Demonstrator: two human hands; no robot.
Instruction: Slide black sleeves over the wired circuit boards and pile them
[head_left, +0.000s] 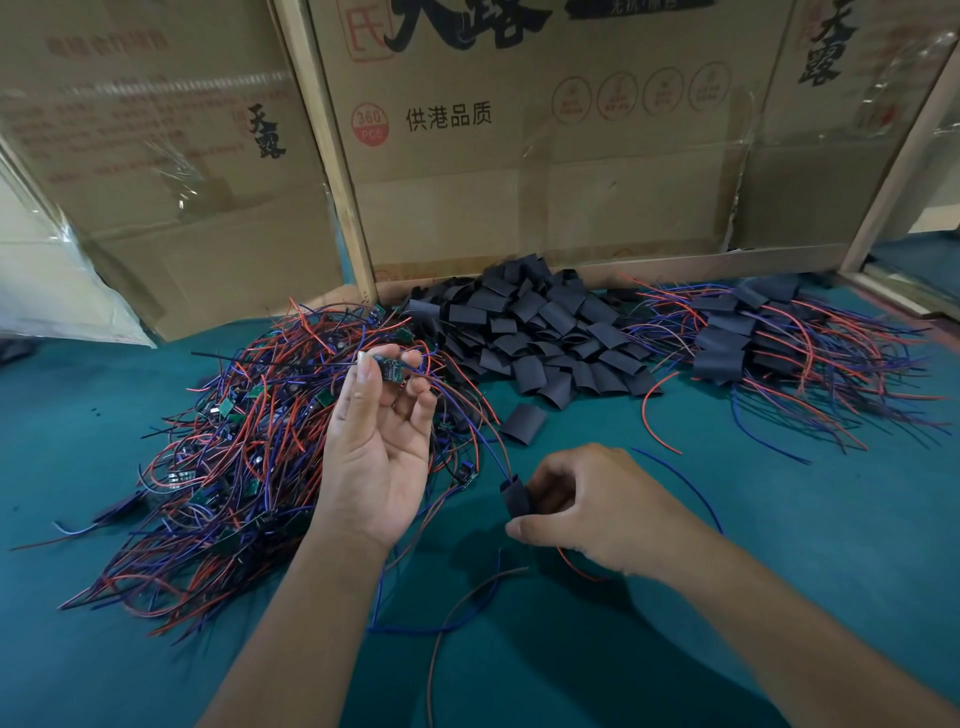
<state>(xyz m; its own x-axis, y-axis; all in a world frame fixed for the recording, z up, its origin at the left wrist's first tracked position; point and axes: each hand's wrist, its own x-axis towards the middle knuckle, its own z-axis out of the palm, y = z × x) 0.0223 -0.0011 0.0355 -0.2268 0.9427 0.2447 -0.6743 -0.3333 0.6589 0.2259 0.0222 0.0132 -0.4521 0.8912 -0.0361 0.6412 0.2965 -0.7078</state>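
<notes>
My left hand (379, 441) is raised palm-up and pinches a small green circuit board (388, 367) between thumb and fingertips. Red and blue wires run from that board down into a black sleeve (514, 496), which my right hand (597, 509) grips low on the table. A big heap of bare wired boards (249, 447) lies to the left. Loose black sleeves (540, 332) are heaped in the middle at the back. Sleeved boards (737, 338) are piled at the right, their wires fanning out.
The table is covered in green felt (779, 545). Cardboard boxes (519, 156) stand as a wall along the back edge. One stray sleeve (522, 423) lies near the centre, and loose wire ends (457, 613) trail over the felt in front.
</notes>
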